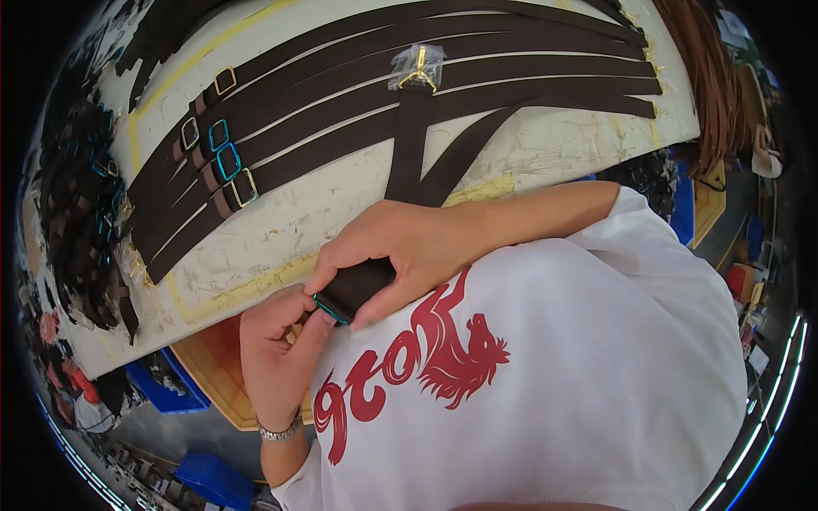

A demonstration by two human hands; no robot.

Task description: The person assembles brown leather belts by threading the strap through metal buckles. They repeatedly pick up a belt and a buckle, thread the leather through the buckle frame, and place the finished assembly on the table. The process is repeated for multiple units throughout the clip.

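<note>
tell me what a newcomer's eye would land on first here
Likely the long dark straps fanned across the white table, square buckles toward their left ends. Next, the left hand pinches a blue-green buckle while the right hand grips a dark strip, near the table's front edge. Below right, a red horse print stands out on the white shirt.

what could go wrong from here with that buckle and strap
The teal buckle might slip, since the left hand appears to pinch it by the fingertips. If the dark strap in the right hand runs up to the plastic-wrapped clip, a tug could disturb the laid-out straps.
</note>
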